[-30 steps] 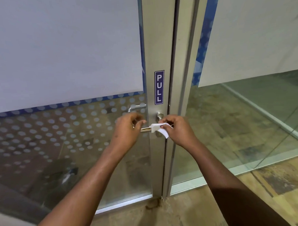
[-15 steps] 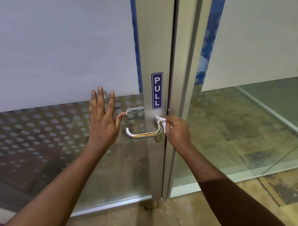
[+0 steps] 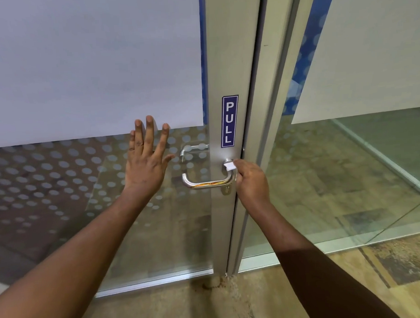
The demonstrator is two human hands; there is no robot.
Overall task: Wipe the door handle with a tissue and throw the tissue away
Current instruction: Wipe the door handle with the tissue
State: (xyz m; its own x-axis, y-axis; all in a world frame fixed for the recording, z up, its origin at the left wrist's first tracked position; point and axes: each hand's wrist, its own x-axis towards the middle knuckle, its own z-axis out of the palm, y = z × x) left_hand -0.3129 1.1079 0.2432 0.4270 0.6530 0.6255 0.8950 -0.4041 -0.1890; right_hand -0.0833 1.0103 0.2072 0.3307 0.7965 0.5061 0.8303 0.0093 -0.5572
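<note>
A silver lever door handle (image 3: 206, 183) juts left from the metal door frame (image 3: 227, 63), below a blue PULL sticker (image 3: 229, 121). My right hand (image 3: 251, 178) pinches a small white tissue (image 3: 229, 165) against the handle's right end, where it bends into the frame. My left hand (image 3: 146, 161) rests flat on the glass door (image 3: 62, 187) to the left of the handle, fingers spread and holding nothing. Most of the tissue is hidden inside my right fist.
A second handle (image 3: 192, 148) shows through the glass on the far side. A fixed glass panel (image 3: 347, 166) stands to the right of the frame. Frosted film covers the upper glass. Wooden-look floor (image 3: 280, 299) lies below.
My left hand let go of the handle and went flat onto the glass. My right hand slid the tissue from the handle's bar to its right end by the frame.
</note>
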